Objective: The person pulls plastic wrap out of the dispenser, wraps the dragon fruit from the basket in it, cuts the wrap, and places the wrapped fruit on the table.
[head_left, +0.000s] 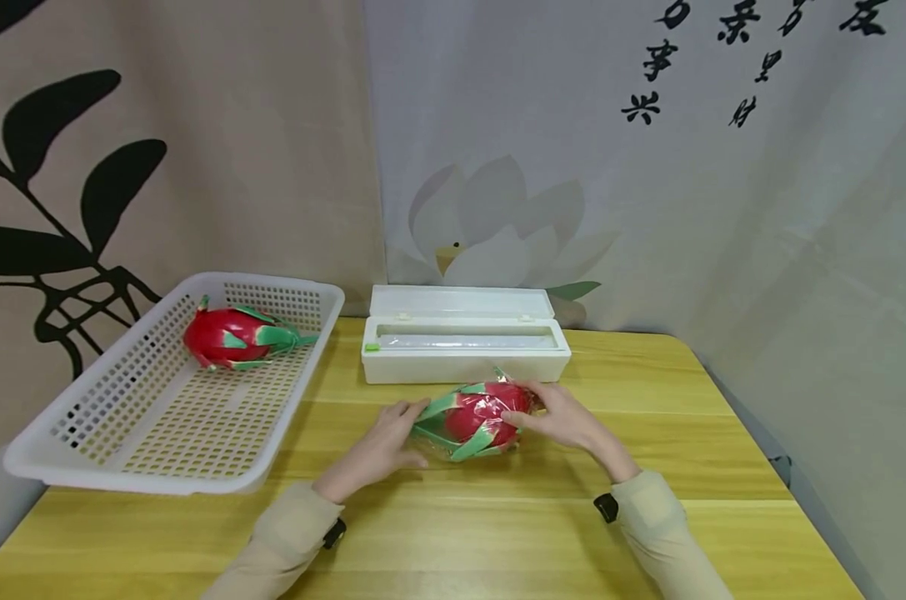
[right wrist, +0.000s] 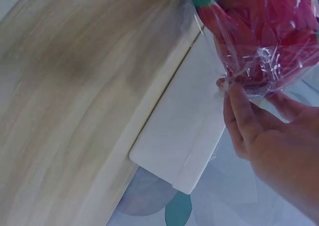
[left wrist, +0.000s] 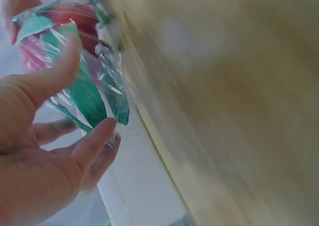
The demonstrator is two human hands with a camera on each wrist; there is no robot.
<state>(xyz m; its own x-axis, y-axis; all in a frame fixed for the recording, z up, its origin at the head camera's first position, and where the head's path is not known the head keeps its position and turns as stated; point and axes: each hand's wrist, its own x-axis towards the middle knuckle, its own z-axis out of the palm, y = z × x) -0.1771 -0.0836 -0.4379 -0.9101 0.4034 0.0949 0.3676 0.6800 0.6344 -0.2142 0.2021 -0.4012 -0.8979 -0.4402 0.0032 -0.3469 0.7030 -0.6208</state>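
Observation:
A red dragon fruit with green scales [head_left: 478, 421], wrapped in clear plastic film, is between my two hands over the table. My right hand [head_left: 561, 412] grips its rounded red end, thumb on the near side. In the right wrist view those fingers [right wrist: 241, 111] are at the gathered film. My left hand [head_left: 381, 446] is at the leafy end, its fingers touching the film by the green tips and its thumb spread apart. The left wrist view shows the loose film [left wrist: 112, 76] bunched around these tips. Behind the fruit stands a white film box [head_left: 463, 367], its lid raised.
On the left is a white perforated plastic basket [head_left: 272, 450] with a second dragon fruit [head_left: 231, 337] lying in it. A clear film roll [head_left: 468, 342] shows in the box's slot. The wooden table [head_left: 453, 542] meets a printed curtain [head_left: 723, 208] at the back.

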